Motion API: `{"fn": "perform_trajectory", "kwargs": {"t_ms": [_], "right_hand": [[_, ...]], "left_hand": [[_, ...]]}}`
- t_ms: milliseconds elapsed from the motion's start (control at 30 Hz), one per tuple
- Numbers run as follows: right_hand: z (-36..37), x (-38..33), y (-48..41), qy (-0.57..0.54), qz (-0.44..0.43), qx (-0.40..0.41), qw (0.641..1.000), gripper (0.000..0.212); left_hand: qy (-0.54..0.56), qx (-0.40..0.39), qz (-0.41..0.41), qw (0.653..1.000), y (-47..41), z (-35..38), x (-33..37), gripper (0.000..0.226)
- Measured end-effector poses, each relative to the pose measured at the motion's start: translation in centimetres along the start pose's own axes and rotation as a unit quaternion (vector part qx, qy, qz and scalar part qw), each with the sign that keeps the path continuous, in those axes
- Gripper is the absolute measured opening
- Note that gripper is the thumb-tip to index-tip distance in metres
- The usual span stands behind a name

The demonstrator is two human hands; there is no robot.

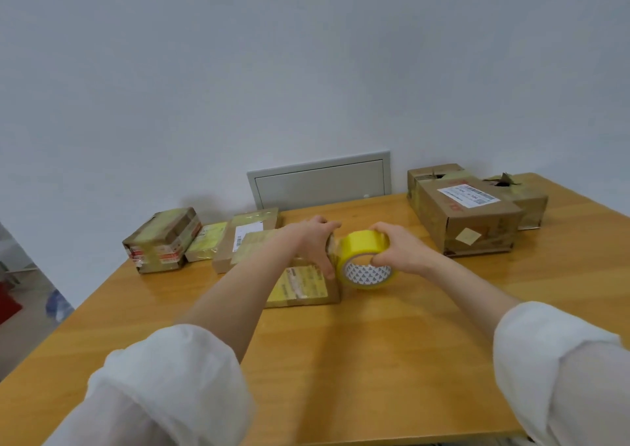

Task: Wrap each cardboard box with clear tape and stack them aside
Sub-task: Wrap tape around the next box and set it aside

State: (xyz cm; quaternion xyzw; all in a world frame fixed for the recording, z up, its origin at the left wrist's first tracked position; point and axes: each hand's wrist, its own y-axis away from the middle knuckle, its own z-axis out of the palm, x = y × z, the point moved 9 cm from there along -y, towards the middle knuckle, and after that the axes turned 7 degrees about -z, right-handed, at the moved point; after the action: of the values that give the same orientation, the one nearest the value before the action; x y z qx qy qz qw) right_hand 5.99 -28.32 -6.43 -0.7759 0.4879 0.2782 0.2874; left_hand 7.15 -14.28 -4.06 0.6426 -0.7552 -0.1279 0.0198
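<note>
A small flat cardboard box (pixel 301 285) with yellowish tape on its top lies on the wooden table (pixel 375 360) at the centre. My left hand (pixel 315 241) rests over its right end, fingers curved down along the box's edge. My right hand (pixel 399 249) grips a roll of yellowish clear tape (pixel 366 260) held on edge right beside the box. The stretch of tape between roll and box is hard to make out.
Taped boxes sit at the far left: a chunky one (pixel 162 241), a small one (pixel 206 241) and a flat one (pixel 245 241). A larger labelled box (pixel 468 220) and torn boxes stand at the far right. A wall panel (pixel 318 181) is behind the table.
</note>
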Motion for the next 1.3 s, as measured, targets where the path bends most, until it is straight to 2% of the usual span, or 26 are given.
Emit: {"fn": "perform_trajectory", "kwargs": {"t_ms": [100, 167, 200, 267, 300, 400, 500, 633, 700, 833, 967, 1100, 1167, 1233, 1300], "right_hand": [[-3.3, -2.1, -0.7, -0.032, -0.031, 0.054, 0.998, 0.06], [-6.6, -4.1, -1.1, -0.117, -0.059, 0.095, 0.987, 0.06], [-8.2, -5.3, -1.2, -0.165, -0.076, 0.105, 0.978, 0.055], [-10.1, -7.2, -1.3, -0.25, -0.098, 0.101, 0.958, 0.042], [-10.3, -7.9, -1.4, -0.292, -0.105, 0.093, 0.946, 0.038], [-9.4, -9.3, -1.9, -0.351, -0.123, 0.072, 0.925, 0.041], [-8.8, -10.3, -2.4, -0.32, -0.135, 0.08, 0.934, 0.044], [-11.0, -10.8, -2.4, -0.177, -0.14, 0.079, 0.971, 0.049], [-11.5, -10.1, -2.1, -0.109, -0.133, 0.051, 0.984, 0.043], [-10.9, -9.4, -1.7, -0.093, -0.126, 0.02, 0.987, 0.024], [-9.5, -9.1, -1.8, -0.042, -0.119, -0.021, 0.992, 0.022], [-8.2, -8.5, -1.8, -0.058, -0.107, -0.025, 0.992, 0.018], [-7.4, -8.6, -1.9, -0.053, -0.118, -0.025, 0.991, 0.019], [-6.2, -8.8, -2.0, -0.053, -0.129, -0.035, 0.99, 0.022], [-5.1, -9.1, -2.0, -0.068, -0.134, -0.037, 0.988, 0.021]], "left_hand": [[0.091, 0.054, 0.025, 0.994, 0.5, -2.7, -0.7, 0.108], [0.215, 0.096, 0.047, 0.971, 1.7, -5.3, -1.5, 0.098], [0.3, 0.103, 0.06, 0.946, 2.4, -6.3, -2.0, 0.092], [0.47, 0.085, 0.08, 0.875, 3.3, -6.8, -2.8, 0.081], [0.52, 0.075, 0.087, 0.847, 3.7, -6.5, -3.0, 0.08], [0.564, 0.072, 0.08, 0.818, 3.9, -4.5, -3.8, 0.087], [0.583, 0.071, 0.077, 0.806, 4.4, -3.6, -4.3, 0.081], [0.606, 0.074, 0.062, 0.789, 5.4, -2.4, -6.9, 0.066], [0.616, 0.064, 0.068, 0.783, 5.7, -1.8, -8.1, 0.068], [0.625, 0.055, 0.079, 0.774, 5.9, -1.4, -8.8, 0.072], [0.624, 0.054, 0.087, 0.775, 6.1, -1.3, -9.0, 0.067], [0.607, 0.057, 0.075, 0.789, 6.5, -1.1, -9.5, 0.058], [0.559, 0.073, 0.069, 0.823, 6.9, -1.2, -9.8, 0.055], [0.458, 0.116, 0.044, 0.88, 7.4, -2.1, -10.1, 0.054], [0.257, 0.176, 0.009, 0.95, 8.1, -3.5, -8.9, 0.048]]}}
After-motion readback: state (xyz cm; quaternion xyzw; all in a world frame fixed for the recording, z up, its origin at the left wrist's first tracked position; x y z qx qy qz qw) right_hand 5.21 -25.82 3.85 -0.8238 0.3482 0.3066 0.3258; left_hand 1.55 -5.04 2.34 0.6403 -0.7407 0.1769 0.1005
